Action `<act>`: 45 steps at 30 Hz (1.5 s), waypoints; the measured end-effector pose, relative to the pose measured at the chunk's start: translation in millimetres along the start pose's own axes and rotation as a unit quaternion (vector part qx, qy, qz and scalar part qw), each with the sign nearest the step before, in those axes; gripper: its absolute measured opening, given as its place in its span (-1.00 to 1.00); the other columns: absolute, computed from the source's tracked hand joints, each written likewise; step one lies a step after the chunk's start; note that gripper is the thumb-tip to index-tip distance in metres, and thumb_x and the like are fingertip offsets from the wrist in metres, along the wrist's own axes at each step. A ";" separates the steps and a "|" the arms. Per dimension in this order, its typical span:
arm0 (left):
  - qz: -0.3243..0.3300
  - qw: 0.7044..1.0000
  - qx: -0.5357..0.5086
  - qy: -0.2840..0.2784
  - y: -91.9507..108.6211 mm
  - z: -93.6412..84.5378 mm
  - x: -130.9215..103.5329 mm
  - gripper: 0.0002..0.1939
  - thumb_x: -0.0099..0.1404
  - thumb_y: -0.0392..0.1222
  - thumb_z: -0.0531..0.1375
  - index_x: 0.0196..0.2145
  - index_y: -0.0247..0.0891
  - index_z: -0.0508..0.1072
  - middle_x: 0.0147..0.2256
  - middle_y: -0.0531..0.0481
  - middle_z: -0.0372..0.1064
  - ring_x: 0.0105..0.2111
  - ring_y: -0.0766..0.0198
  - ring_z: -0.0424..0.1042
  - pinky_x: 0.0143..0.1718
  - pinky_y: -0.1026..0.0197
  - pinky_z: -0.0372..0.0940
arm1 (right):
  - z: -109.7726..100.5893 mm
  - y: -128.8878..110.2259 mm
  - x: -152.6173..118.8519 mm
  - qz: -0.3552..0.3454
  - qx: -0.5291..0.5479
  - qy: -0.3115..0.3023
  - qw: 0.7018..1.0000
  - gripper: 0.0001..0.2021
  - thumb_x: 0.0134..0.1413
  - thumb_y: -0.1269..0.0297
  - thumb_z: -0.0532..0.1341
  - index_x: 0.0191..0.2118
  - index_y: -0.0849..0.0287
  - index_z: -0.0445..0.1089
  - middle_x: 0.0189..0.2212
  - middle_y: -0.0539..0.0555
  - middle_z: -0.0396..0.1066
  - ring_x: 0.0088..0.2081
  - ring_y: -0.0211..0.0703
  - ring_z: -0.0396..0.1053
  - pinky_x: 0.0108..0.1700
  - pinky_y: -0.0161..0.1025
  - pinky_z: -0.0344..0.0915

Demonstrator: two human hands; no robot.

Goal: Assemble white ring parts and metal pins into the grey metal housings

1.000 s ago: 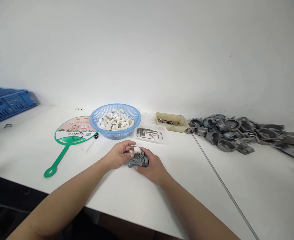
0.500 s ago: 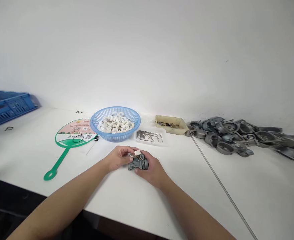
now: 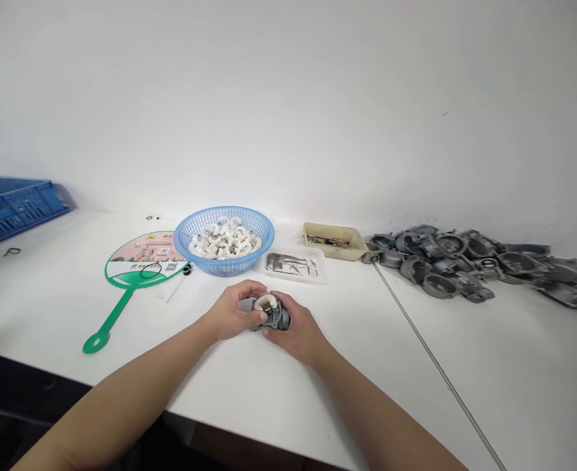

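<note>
A plain white wall (image 3: 288, 98) stands behind the white counter (image 3: 249, 392). Between the front edge and the basket, a grey metal casting (image 3: 275, 320) is held with its cavity facing up, a white curved piece (image 3: 265, 301) at its top.

Findings: the right hand (image 3: 302, 332) has its fingers wrapped on the casting's right side, thumb at the front. The left hand (image 3: 235, 310) holds the white piece between narrowed fingers and thumb; their exact contact is partly hidden. Whether the piece is seated cannot be told.

Toward the back edge sit the blue basket (image 3: 224, 265) of similar white pieces, a shallow tray (image 3: 294, 278) of thin metal pins and a cream tray (image 3: 337, 252). Grey castings (image 3: 439, 286) are heaped toward the back right corner; a green-handled fan (image 3: 130, 280) lies left of the basket.

Assessment: the right grip should keep the casting level and braced. The left should guide the piece lightly and squarely, with the thumb clear of the cavity; any binding calls for realigning, since force could bend the small metal parts.
</note>
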State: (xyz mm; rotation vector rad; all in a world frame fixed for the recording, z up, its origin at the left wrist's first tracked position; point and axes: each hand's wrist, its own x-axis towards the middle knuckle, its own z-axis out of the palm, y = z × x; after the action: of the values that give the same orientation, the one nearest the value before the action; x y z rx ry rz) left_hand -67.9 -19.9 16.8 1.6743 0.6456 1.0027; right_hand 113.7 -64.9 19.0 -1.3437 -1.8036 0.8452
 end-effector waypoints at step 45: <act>-0.087 0.993 0.010 0.074 -2.5 20.7 6.4 -0.51 -0.24 -0.16 0.43 -0.34 -0.31 0.34 -0.42 0.05 0.31 -0.41 0.30 0.27 -0.41 0.31 0.20 | 0.0 -3.3 0.9 0.033 0.014 -0.013 0.999 -0.39 -0.22 0.24 0.30 0.05 0.07 0.18 -0.14 0.03 0.38 -0.16 -0.06 0.36 -0.18 -0.18 0.33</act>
State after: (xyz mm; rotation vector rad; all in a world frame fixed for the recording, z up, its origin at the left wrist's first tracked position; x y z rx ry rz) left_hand -46.7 -24.2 13.9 1.5411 0.8865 1.0020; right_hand 111.9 -64.9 21.9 -1.3880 -1.7691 0.9229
